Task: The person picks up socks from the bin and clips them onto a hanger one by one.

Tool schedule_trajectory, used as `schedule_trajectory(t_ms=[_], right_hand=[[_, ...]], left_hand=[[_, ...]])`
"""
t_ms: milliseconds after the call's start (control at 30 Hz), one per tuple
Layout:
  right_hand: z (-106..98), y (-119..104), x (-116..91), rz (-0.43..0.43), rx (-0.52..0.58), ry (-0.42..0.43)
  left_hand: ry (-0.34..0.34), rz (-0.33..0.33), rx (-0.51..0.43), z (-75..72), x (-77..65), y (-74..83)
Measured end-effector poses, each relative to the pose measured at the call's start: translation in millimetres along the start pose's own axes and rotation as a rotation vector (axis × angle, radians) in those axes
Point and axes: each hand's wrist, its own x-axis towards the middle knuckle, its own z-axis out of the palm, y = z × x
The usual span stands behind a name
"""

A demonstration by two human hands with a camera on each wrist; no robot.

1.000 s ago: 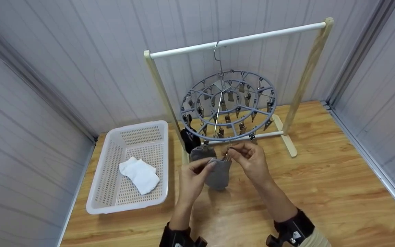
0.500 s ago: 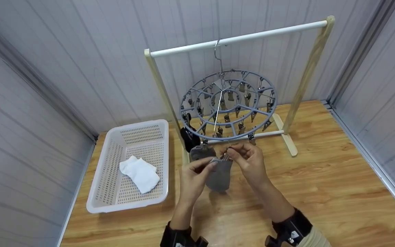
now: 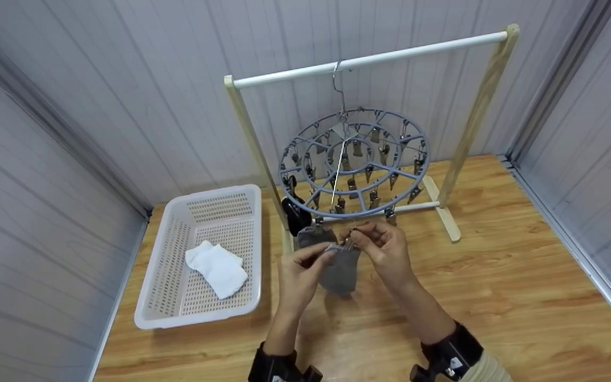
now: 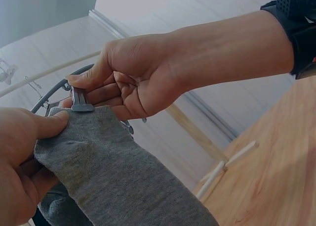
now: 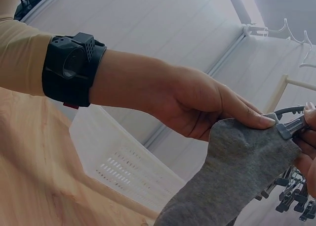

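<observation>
Two hands on one heather-grey, fine-knit sock (image 4: pixel 128 171), which hangs cuff-up just below the front rim of a round, blue-grey hanger (image 3: pixel 343 215) of concentric rings and spokes.

Left hand (image 3: pixel 297 276): grip narrow, thumb and index pinching the cuff corner. Right hand (image 3: pixel 387 255): grip narrow too, holding a wide-mouthed metal clip (image 4: pixel 80 100), thumb on its tail, other fingers curled behind. Clip mouth sits at the cuff edge; can't tell if it's fully closed on the fabric.

Pose: forearms come in from the lower edge and converge, fingertips near each other. In the left wrist view the right palm faces the camera. Black wrist cameras (image 3: pixel 451 351) on both wrists; cream sleeve (image 3: pixel 488 370) on the right arm.

Second grey sock (image 3: pixel 313 239) hangs from a clip just left of the first. Dark black item (image 3: pixel 297 216) by the left post, detail unclear.

Hanger hooks over a smooth white rail (image 3: pixel 417 53) between pale wooden posts (image 3: pixel 475 122). Rigid white perforated plastic basket (image 3: pixel 256 249) on the wood-grain worktop (image 3: pixel 512 276), left of the stand; soft white folded cloth item (image 3: pixel 219 270) inside.
</observation>
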Motion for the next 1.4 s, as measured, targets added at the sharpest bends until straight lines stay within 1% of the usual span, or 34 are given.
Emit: schedule_trajectory(t_ms=[233,367,467,667,867,1000,1100,1233,1400], right_hand=[[0.5,1.8,-2.1,0.005,-0.075,0.012],[1.3,2.1,-2.9,0.026,-0.072,0.024],[1.7,2.3,-3.7,0.034,-0.059,0.025],[2.1,4.4,-3.5,0.023,-0.011,0.003],[2.0,3.8,-3.4,0.028,-0.077,-0.003],[1.8,4.5,-1.9,0.033,-0.069,-0.036],[1.7,5.2,-0.8,0.026,-0.051,-0.062],[1.9,5.6,0.0,0.016,-0.070,-0.069],[2.1,4.6,0.4,0.019,-0.123,-0.068]], left_hand=[[0.035,0.051,0.034,1.0,-0.1,-0.6],[0.047,0.061,0.044,1.6,0.1,0.3],[0.052,0.058,0.048,1.9,0.0,1.2],[0.060,0.054,0.064,1.6,0.0,1.5],[0.062,0.063,0.049,0.6,0.3,1.7],[0.059,0.062,0.028,0.7,0.7,2.1],[0.063,0.066,0.049,0.8,0.7,2.6],[0.071,0.076,0.090,0.8,0.5,3.7],[0.074,0.072,0.078,-0.3,0.4,4.1]])
